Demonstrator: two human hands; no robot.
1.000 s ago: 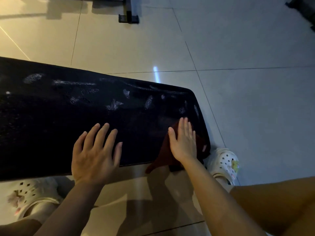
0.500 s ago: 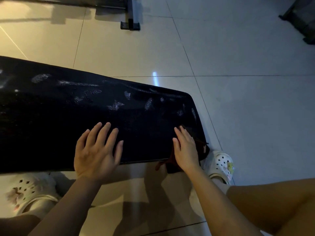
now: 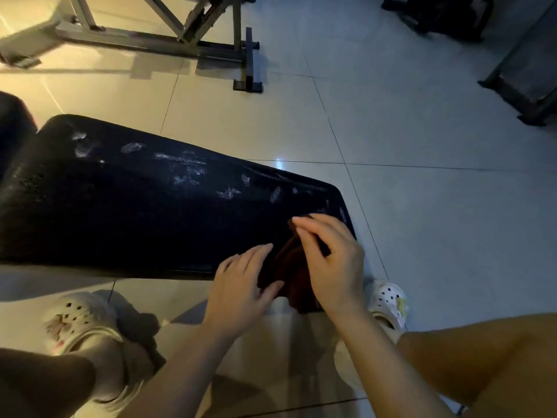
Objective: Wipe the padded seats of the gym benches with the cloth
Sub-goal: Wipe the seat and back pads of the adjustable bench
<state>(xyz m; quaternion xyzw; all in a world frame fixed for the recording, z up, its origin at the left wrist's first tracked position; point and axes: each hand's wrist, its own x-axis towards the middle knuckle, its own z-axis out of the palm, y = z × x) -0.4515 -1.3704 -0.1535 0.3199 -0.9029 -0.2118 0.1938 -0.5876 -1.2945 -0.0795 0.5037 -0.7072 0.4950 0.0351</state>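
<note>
A right hand point(image 3: 328, 260) pinches the limp dark-red cloth point(image 3: 291, 267) on the bench pad point(image 3: 135, 212), best gathered mid-fold, while the left hand point(image 3: 241, 282) reaches, fingers relaxed.

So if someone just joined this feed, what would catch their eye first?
Probably the long black padded bench seat running across the middle, its far side speckled with pale scuffed patches. At its right end both hands meet on a dark reddish-brown cloth: the right hand pinches it and the left hand touches its edge. White perforated clogs stand on glossy floor tiles below.
</note>
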